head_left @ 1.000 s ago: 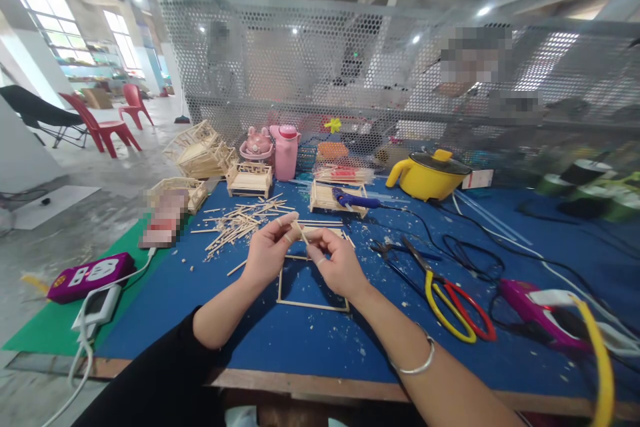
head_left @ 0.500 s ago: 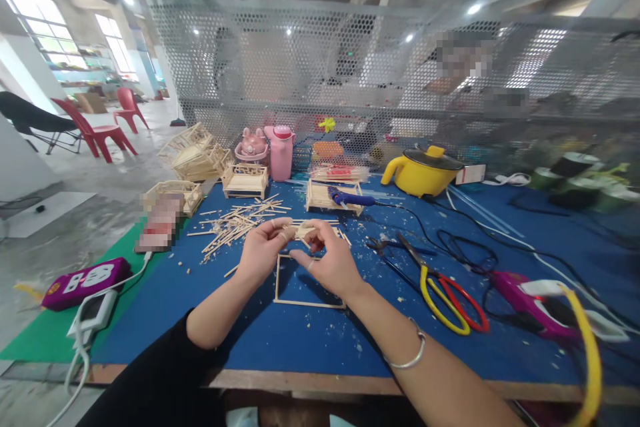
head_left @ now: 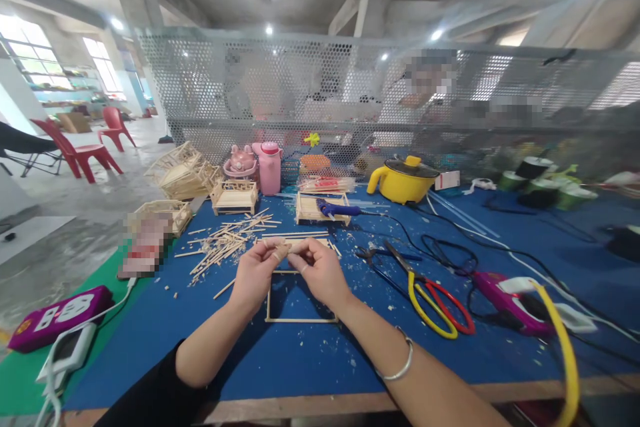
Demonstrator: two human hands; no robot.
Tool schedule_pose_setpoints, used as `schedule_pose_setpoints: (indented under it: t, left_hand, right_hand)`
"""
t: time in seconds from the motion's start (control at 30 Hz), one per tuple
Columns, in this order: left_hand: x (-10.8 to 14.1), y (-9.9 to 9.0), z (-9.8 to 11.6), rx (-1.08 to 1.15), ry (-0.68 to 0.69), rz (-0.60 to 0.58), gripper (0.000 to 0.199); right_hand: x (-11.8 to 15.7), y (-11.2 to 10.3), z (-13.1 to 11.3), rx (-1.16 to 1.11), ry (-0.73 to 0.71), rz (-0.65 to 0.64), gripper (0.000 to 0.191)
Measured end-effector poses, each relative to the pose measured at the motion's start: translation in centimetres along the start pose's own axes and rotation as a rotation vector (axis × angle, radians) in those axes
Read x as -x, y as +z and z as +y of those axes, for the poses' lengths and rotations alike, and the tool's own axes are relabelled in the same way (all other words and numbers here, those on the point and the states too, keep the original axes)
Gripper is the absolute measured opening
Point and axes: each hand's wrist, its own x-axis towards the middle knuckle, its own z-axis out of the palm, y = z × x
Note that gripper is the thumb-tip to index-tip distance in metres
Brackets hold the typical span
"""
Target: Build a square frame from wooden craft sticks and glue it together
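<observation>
My left hand point(head_left: 256, 275) and my right hand point(head_left: 320, 273) meet at their fingertips above a thin wooden frame point(head_left: 302, 320) on the blue mat. Both have pinched fingers. Whatever small thing lies between the fingertips is too hidden to name. The frame lies flat, its far corners partly under my hands. Beyond my fingers, thin sticks lie side by side, and a loose pile of sticks point(head_left: 225, 247) spreads to the left. A blue glue gun point(head_left: 337, 209) rests on a small wooden bed-like piece point(head_left: 303, 209) behind my hands.
Pliers point(head_left: 373, 260) and scissors with red and yellow handles point(head_left: 435, 307) lie right, near cables and a purple power strip point(head_left: 515, 303). Behind stand a yellow pot point(head_left: 407, 181), a pink bottle point(head_left: 270, 170) and a perforated screen point(head_left: 310, 80). A phone point(head_left: 147, 243) lies left.
The view has shifted, so the table things appear a little lower and further left. My right hand's fingers have closed in against my left fingertips.
</observation>
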Motion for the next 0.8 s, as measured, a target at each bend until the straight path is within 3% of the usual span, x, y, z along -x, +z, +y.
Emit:
schedule_pose_setpoints:
  t: [0.33,0.6,0.8]
  left_hand:
    - [0.0,0.3,-1.2,0.194,-0.076,-0.020,0.028]
    - [-0.1,-0.2,-0.4,-0.122,0.073,-0.040,0.031]
    - [-0.4,-0.4,-0.6,-0.152,0.070,-0.010,0.040]
  right_hand:
    - [0.0,0.2,0.3,-0.066,0.035,0.047,0.011]
    - [-0.7,-1.0,0.1,-0.112,0.090,-0.008,0.019]
    - [-1.0,-1.7,0.4,-0.109,0.135,-0.102,0.018]
